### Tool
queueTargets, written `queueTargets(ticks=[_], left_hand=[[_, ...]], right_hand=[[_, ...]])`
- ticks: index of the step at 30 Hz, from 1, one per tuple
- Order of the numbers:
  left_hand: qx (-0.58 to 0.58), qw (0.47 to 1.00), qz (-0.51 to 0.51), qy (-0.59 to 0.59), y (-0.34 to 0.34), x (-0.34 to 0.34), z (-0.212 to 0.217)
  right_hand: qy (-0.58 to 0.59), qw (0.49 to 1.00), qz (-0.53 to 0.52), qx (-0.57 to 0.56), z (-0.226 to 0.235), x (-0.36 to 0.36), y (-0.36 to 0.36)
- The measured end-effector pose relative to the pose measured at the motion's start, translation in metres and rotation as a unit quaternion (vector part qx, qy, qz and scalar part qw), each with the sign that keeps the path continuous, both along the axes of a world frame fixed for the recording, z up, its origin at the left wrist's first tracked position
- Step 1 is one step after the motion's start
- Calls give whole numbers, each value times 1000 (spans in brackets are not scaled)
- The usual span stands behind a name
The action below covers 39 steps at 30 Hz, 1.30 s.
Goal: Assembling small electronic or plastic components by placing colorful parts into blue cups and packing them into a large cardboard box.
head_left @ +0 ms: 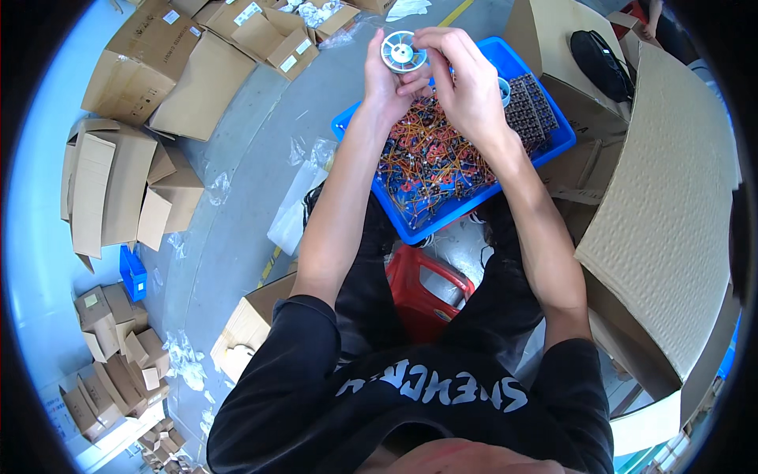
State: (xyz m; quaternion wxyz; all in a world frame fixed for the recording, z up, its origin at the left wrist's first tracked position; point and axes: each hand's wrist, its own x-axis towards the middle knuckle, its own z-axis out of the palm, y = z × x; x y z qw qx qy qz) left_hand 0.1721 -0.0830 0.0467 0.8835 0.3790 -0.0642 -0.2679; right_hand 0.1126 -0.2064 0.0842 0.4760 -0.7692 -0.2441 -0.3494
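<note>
1. Head view: both hands hold a small round spool (403,52) above the blue tray (505,59) of orange wired parts (430,158). To do this well, I judge, keep the spool steady and turn it with the fingertips only.
2. Left hand (383,75) grips the spool's lower rim, palm inward; right hand (462,75) arches over it, fingertips pinching its upper edge. Both forearms reach forward from the lap, over a red stool (422,288).

You have brown cardboard boxes (197,55) lying flattened and open on the floor (237,205) at upper left, several bearing small white rectangular labels (170,16). More opened cartons (118,189) sit at left, smaller ones (118,347) at lower left. One open box (249,324) stands by your left knee. Clear plastic bags (296,205) lie near it.
</note>
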Motion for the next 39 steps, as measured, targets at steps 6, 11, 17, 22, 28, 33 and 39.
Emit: queueTargets(ticks=[6, 11, 17, 22, 28, 33, 39], left_hand=[[-7, 1000, -8, 11, -5, 5, -10], [-77, 996, 6, 47, -7, 2, -14], [-87, 995, 5, 44, -2, 2, -12], [-94, 994, 2, 51, -2, -1, -4], [-56, 998, -40, 3, 8, 3, -3], [26, 998, 55, -5, -9, -13, 12], [-44, 997, 36, -60, -7, 6, -11]], right_hand=[[36, 999, 18, -10, -3, 4, -1], [51, 997, 18, -49, -13, 9, -3], [122, 990, 65, 21, -10, 3, 3], [50, 997, 54, 27, -4, 0, 6], [-7, 998, 4, -61, -4, 3, 3], [-11, 993, -51, -103, -13, 9, -7], [70, 996, -47, -11, -17, 16, -16]])
